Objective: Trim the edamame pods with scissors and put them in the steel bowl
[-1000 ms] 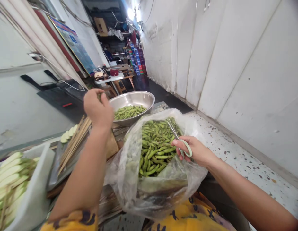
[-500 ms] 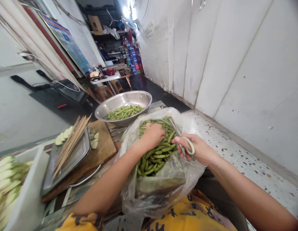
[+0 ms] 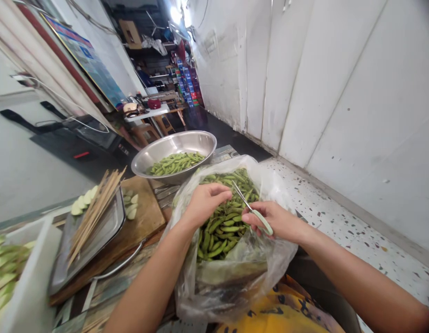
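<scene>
Green soybean pods (image 3: 214,240) fill a clear plastic bag (image 3: 270,259) that gapes wide in front of me. Above the pods, my left hand (image 3: 208,201) is closed in a pinch, thumb against fingers; whatever sits between the fingertips is too small or hidden to make out. My right hand (image 3: 272,218) grips scissors (image 3: 260,219) with pale green handles. Their blades point up and left, close to the left fingertips. Behind the bag stands a steel bowl (image 3: 186,138) with more pods inside.
At left, a metal tray (image 3: 105,231) bearing wooden skewers (image 3: 93,215) and pale vegetable slices rests on a wooden board (image 3: 147,203). A white bin (image 3: 34,273) of sliced vegetables is nearer me. A white wall (image 3: 321,92) runs along the right.
My left hand has risen from among the pods and shifted left, its fingers now pinched. The scissors have turned and moved slightly left towards it. The view has shifted a little.
</scene>
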`<action>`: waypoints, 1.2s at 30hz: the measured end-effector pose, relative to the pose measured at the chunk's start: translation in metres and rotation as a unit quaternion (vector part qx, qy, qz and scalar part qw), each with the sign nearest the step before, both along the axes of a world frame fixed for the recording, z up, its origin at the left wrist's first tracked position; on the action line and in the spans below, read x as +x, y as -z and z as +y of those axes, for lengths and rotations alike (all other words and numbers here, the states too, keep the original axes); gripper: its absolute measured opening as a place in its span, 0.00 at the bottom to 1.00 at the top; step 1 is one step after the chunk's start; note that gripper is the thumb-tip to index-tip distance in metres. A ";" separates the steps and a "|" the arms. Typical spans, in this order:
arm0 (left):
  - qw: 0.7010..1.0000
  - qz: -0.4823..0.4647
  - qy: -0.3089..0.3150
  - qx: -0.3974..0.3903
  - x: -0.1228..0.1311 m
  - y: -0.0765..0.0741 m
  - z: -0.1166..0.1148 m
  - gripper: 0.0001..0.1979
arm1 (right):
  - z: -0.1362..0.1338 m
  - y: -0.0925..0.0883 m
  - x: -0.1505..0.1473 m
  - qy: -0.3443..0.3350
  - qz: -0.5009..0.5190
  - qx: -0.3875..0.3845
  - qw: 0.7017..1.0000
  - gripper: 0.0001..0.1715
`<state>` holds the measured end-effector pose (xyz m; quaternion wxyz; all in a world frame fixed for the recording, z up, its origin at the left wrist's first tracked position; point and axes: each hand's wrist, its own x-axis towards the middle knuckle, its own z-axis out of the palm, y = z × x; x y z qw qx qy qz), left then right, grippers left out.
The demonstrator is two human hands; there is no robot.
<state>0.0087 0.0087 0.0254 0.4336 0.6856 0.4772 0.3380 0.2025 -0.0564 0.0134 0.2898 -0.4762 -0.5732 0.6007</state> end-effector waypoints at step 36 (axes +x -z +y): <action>0.964 -0.209 -0.010 -0.165 0.014 0.003 -0.006 0.12 | 0.002 -0.001 -0.010 0.072 0.000 0.008 0.997 0.26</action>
